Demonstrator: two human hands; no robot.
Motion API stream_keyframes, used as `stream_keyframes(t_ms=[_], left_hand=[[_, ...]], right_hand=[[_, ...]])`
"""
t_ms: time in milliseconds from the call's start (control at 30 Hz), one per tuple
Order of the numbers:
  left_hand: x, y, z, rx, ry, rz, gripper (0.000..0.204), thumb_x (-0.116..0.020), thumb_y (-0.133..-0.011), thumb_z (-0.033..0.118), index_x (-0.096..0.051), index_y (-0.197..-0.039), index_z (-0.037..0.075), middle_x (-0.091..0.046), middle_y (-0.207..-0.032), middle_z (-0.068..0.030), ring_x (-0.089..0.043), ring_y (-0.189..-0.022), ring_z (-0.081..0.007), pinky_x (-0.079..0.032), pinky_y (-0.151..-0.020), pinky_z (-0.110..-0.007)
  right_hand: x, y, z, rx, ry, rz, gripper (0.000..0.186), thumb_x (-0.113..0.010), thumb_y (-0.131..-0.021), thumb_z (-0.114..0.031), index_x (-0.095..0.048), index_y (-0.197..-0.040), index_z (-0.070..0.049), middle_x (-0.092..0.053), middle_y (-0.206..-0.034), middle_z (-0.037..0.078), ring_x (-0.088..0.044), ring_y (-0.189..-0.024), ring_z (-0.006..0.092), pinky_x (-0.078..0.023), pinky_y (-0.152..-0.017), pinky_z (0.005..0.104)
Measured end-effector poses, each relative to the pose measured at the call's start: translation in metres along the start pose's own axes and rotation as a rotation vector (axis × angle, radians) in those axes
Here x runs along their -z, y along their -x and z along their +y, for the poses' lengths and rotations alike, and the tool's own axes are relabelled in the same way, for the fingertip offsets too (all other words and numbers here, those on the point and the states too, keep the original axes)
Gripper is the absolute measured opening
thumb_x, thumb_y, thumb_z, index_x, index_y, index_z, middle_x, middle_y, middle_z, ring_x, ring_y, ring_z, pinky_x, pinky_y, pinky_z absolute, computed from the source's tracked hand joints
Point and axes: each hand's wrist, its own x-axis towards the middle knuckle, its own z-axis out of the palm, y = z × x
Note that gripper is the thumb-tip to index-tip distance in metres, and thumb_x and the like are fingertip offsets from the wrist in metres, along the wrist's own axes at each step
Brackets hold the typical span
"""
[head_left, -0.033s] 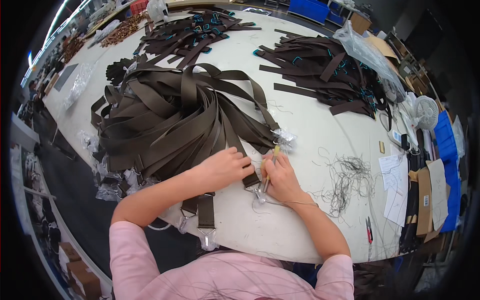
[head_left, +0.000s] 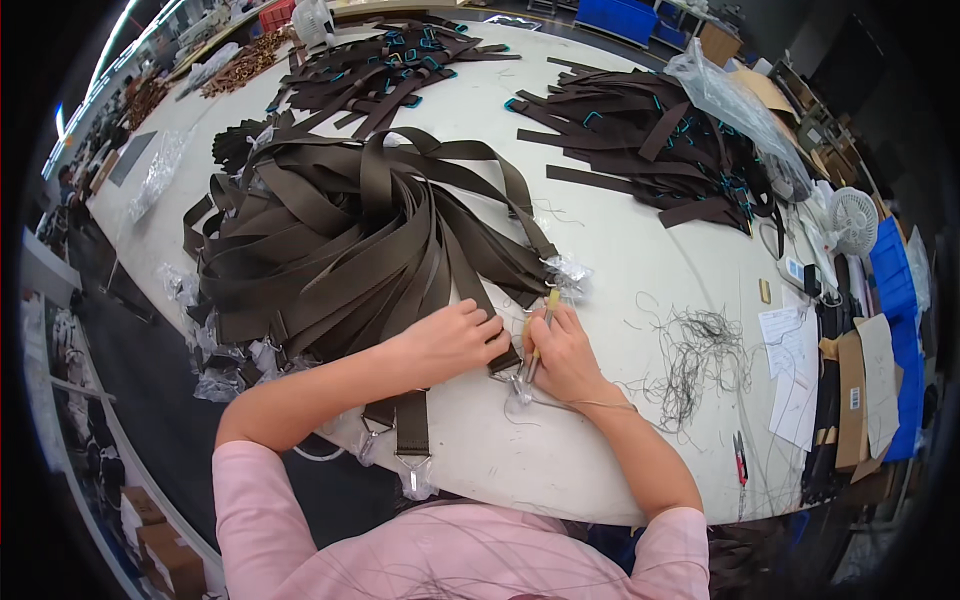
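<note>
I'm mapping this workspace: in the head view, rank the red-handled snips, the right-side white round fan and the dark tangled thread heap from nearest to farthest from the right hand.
From the right hand:
1. Dark tangled thread heap: to its right.
2. Red-handled snips: lower right.
3. White round fan: upper right.

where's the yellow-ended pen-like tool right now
In the head view, just right of centre, the tool is in the right hand, to the right of the brown strap pile and left of the loose dark threads.
</note>
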Motion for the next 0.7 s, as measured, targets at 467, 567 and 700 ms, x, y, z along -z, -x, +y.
stream_keyframes(t_ms=[467, 567, 700], left_hand=[[-0.026, -0.041, -0.031, 0.071, 0.433, 0.391, 0.023, -0.064, -0.084, 0.005, -0.058, -0.106, 0.007, -0.064, -0.099, -0.0081, -0.062, -0.095, -0.029, -0.047, -0.091, -0.038], [0.018, -0.018, -0.028, 0.195, 0.749, 0.219, 0.018, -0.065, -0.089, 0.007, -0.06, -0.106, 0.007, -0.064, -0.097, -0.0103, -0.061, -0.094, -0.0327, -0.047, -0.09, -0.04], [-0.019, -0.013, -0.027, 0.13, 0.691, 0.128, 0.013, -0.067, -0.091, 0.011, -0.062, -0.103, 0.008, -0.063, -0.098, -0.0078, -0.059, -0.096, -0.0292, -0.042, -0.092, -0.041]], right_hand=[[0.042, 0.017, 0.047, -0.302, 0.134, 0.488, 0.024, -0.072, -0.085, 0.0, -0.05, -0.092, -0.005, -0.065, -0.102, 0.015, -0.062, -0.085, 0.0321, -0.049, -0.073, 0.0417], [0.065, 0.028, 0.062, -0.319, 0.215, 0.528, 0.023, -0.071, -0.089, -0.003, -0.049, -0.095, -0.005, -0.066, -0.117, 0.02, -0.067, -0.092, 0.0317, -0.052, -0.081, 0.0404], [0.067, 0.017, 0.046, -0.497, -0.195, 0.552, 0.013, -0.06, -0.1, -0.006, -0.047, -0.097, -0.005, -0.066, -0.114, 0.016, -0.066, -0.103, 0.0212, -0.053, -0.09, 0.0344]])
